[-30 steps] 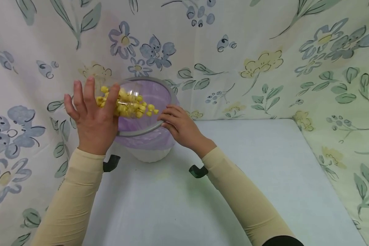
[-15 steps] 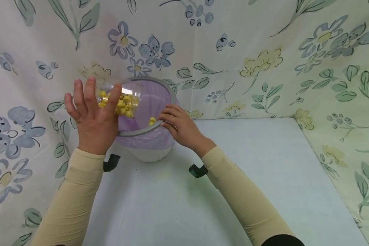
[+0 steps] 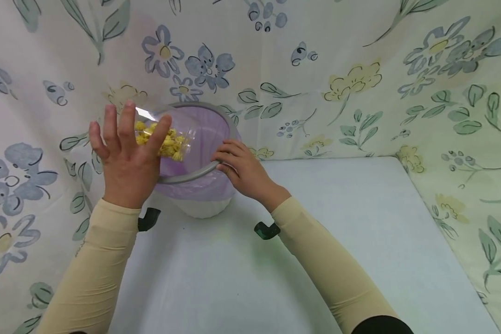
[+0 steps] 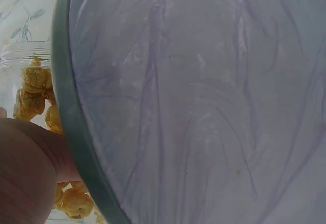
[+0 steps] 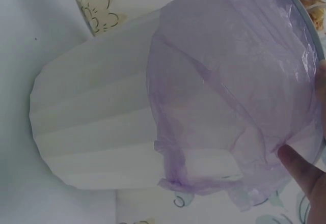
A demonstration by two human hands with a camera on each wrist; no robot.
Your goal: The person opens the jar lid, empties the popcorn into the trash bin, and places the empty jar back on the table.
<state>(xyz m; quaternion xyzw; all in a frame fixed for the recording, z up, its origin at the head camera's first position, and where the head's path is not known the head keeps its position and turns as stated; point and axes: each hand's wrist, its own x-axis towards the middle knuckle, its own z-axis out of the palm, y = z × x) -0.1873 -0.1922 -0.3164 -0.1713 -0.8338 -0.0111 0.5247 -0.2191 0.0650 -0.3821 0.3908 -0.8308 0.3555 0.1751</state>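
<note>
My left hand (image 3: pixel 127 171) holds a clear plastic jar (image 3: pixel 190 132) tipped on its side, its mouth facing right over the bin. Yellow popcorn (image 3: pixel 173 146) lies inside the jar. In the left wrist view the thumb (image 4: pixel 25 168) crosses the jar, partly hidden by the bin's rim (image 4: pixel 66 96). Below stands a white trash bin (image 3: pixel 202 209) lined with a purple plastic bag (image 3: pixel 210 123). Fingers of my right hand (image 3: pixel 250 174) grip the bin's grey rim on its near right side. In the right wrist view one finger (image 5: pixel 298 168) presses the bag's folded-over edge.
A white-covered table (image 3: pixel 317 241) carries the bin near its back left. Flowered cloth (image 3: pixel 300 93) hangs behind and at both sides, close to the bin and the left hand.
Popcorn was tumbling from the jar's mouth into the bin a second ago; now none is falling. The jar's mouth has tilted up slightly. The right hand still grips the rim.
</note>
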